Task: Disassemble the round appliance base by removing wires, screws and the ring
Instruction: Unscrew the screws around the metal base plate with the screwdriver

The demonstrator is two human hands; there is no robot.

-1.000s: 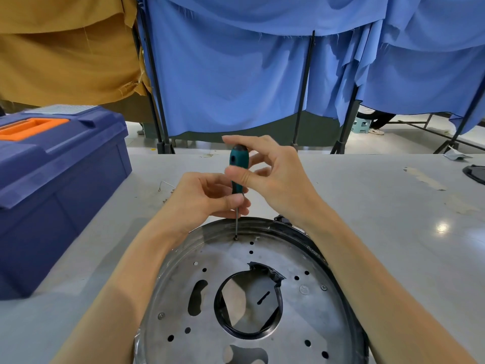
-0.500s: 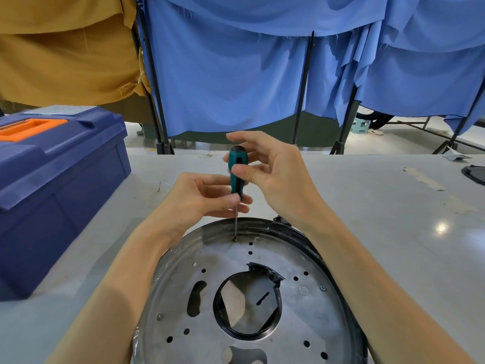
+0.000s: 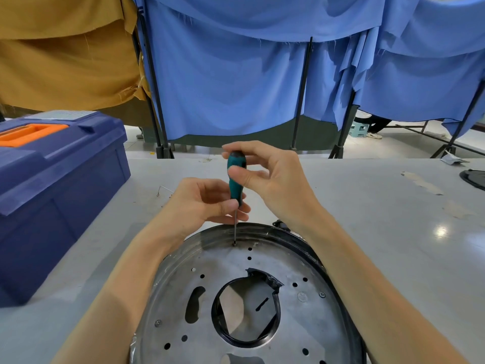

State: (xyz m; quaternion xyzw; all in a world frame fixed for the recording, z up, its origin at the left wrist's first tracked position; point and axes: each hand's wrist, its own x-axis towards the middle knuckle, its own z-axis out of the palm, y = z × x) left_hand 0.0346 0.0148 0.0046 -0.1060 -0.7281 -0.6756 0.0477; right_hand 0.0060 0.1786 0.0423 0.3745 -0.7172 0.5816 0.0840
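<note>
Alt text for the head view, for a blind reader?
A right hand pinches the top of a teal-handled screwdriver held upright on a screw at the far rim of a round metal appliance base, while the left hand steadies its lower handle. A blue toolbox sits at left on the grey table.

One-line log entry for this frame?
step: unscrewing | right hand: pinches screwdriver handle | left hand: pinches its lower end | tip: on screw at base far rim

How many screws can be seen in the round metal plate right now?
3 screws: one under the screwdriver tip at the plate's far rim, one near its left edge, one toward its right. More may be hidden.
</note>
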